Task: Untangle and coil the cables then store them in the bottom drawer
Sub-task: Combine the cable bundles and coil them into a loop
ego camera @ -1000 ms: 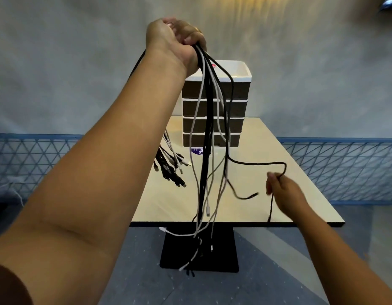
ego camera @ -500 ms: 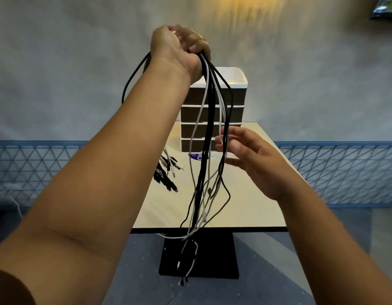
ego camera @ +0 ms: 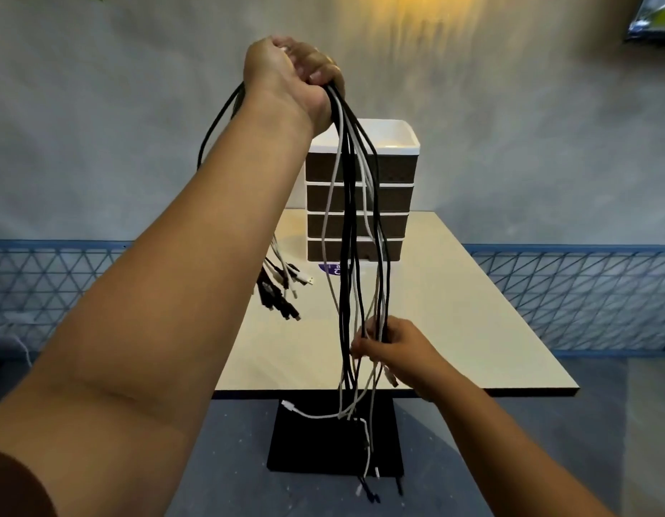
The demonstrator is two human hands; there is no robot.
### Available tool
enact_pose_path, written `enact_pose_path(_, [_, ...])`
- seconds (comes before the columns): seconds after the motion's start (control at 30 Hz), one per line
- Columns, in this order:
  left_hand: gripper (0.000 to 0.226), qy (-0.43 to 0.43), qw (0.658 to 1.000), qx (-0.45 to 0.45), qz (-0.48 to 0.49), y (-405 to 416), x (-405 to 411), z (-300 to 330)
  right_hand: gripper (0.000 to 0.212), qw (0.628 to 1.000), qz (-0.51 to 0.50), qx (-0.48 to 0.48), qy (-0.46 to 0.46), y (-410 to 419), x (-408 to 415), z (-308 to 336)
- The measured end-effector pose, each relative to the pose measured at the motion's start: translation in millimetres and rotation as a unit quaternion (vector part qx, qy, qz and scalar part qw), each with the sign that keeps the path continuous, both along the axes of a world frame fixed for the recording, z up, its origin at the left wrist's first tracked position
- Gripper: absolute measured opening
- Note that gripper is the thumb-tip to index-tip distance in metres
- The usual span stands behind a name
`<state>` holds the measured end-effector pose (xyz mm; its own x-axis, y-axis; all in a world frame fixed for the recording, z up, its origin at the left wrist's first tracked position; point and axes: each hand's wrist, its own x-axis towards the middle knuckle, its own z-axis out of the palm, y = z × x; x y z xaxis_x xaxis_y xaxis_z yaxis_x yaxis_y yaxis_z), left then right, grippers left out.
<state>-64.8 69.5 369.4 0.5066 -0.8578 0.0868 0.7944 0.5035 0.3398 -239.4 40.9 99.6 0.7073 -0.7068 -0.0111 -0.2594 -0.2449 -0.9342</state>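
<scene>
Cables (ego camera: 347,225), black and white, hang as one long bundle from the raised left hand (ego camera: 293,74), which is fisted tight round their upper ends well above the table (ego camera: 454,311); held high like this, likely so the strands drop straight under their own weight and the crossings show. Bundle hangs in front of the near edge of the table, its loose ends trailing below that edge toward the black table base (ego camera: 304,449). Drawer unit (ego camera: 392,203) stands at the far edge of the table, white frame, four dark drawer fronts, all appearing closed; bottom drawer (ego camera: 392,250) sits just above the tabletop, nothing stowed yet by the look of it. Right hand (ego camera: 392,348), low by the near edge, fingers curled round several strands of the bundle, probably combing down or picking one out. More plug ends (ego camera: 282,289) dangle left of the bundle, beside the forearm, over the table's left side; a black loop arcs behind the left wrist. Hidden: how the strands cross inside the fist, the cable count, and which strands the right hand actually pinches. A purple label (ego camera: 332,269) under the unit is half covered and unreadable.
</scene>
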Motion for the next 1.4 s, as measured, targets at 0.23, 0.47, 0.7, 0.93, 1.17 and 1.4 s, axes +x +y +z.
enact_pose_path(0.23, [0.027,-0.013,0.999,0.039,0.025,-2.3,3.9,-9.9,0.060,0.994,0.053,0.051,0.087,-7.7,-26.8,4.7])
enact_pose_path(0.47, [0.021,-0.040,0.999,0.033,0.004,-6.0,-17.8,-18.7,0.081,0.974,-0.019,-0.069,-0.213,13.4,-1.2,119.5])
enact_pose_path(0.7, [0.023,-0.019,0.998,0.052,0.007,5.0,-22.3,-14.5,0.007,0.964,0.032,0.044,-0.259,24.0,15.3,103.7])
enact_pose_path(0.93, [0.023,0.006,0.997,0.064,0.037,5.7,-25.9,-21.1,0.042,0.962,0.086,0.073,-0.248,9.2,5.2,115.4])
enact_pose_path(1.17, [0.026,0.004,0.993,0.104,0.060,6.8,-31.3,-18.7,0.007,0.972,0.080,0.039,-0.216,17.7,15.0,103.1])
enact_pose_path(1.4, [0.036,0.003,0.993,0.083,0.078,15.1,-25.0,-16.0,0.033,0.996,0.072,0.046,-0.017,4.7,-10.2,27.3])
